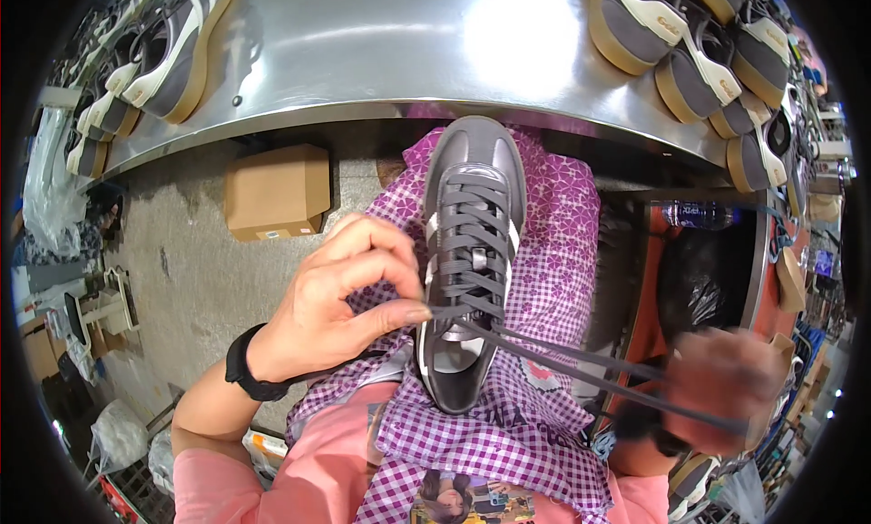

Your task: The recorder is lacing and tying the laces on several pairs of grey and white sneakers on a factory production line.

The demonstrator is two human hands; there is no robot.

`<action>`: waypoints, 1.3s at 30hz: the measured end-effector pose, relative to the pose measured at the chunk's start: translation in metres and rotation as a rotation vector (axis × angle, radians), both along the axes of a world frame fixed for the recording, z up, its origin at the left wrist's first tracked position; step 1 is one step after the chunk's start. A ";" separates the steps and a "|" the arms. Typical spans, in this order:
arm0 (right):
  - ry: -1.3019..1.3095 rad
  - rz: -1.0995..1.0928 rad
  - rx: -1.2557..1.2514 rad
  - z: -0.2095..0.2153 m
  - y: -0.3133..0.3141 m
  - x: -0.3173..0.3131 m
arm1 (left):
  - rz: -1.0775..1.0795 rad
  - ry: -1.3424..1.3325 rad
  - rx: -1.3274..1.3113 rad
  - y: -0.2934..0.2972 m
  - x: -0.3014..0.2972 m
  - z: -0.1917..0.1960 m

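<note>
A dark grey sneaker (472, 147) with white side stripes lies on my lap, toe pointing away from me, its laces criss-crossed up the tongue. My left hand (349, 284) is at the shoe's left side near the top eyelets, thumb and finger pinched on a shoelace there. Two grey shoelace ends (581, 372) stretch taut from the shoe's opening toward the right. My right hand (726, 388), smeared by motion, is out to the right where these laces run into it; its separate fingers do not show.
A metal worktable (363, 52) spans the far side, with several finished-looking sneakers (168, 61) at its left and more sneakers (635, 25) at its right. A cardboard box (277, 193) sits on the floor (181, 279). A black plastic bag (703, 270) and a bottle (699, 215) occupy the shelf at right.
</note>
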State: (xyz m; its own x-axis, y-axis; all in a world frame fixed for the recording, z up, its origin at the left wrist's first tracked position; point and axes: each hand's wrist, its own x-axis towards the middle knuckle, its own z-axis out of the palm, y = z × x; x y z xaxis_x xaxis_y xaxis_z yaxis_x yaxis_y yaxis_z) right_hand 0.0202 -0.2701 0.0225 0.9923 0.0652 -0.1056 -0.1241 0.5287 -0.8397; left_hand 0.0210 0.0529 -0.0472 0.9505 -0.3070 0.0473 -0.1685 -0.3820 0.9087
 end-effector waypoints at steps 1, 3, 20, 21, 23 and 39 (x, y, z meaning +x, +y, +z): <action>-0.346 0.431 0.297 0.018 -0.028 0.026 | 0.030 -0.103 0.076 0.000 0.002 0.003; -0.385 0.234 0.611 0.051 -0.075 0.016 | -0.040 -0.284 0.174 -0.006 0.006 0.009; -0.407 1.068 -0.693 -0.024 0.030 0.017 | -0.230 -0.252 0.455 -0.035 -0.013 0.063; -0.398 1.042 -0.705 -0.022 0.033 0.016 | -0.123 -0.394 0.729 -0.032 -0.010 0.069; -0.424 0.885 -1.060 -0.022 0.049 0.016 | -0.062 -0.508 0.874 -0.030 -0.004 0.053; -0.573 0.563 -1.490 -0.090 0.086 -0.016 | -0.101 -0.228 -0.067 -0.017 0.001 0.051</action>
State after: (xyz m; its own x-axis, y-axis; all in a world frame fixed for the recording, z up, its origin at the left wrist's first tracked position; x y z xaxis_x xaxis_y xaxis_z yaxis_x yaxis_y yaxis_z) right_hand 0.0044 -0.1840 -0.0680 0.8121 0.5807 -0.0575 0.4674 -0.7063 -0.5317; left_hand 0.0216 0.0354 0.0042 0.8775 -0.3892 0.2803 -0.4063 -0.2926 0.8656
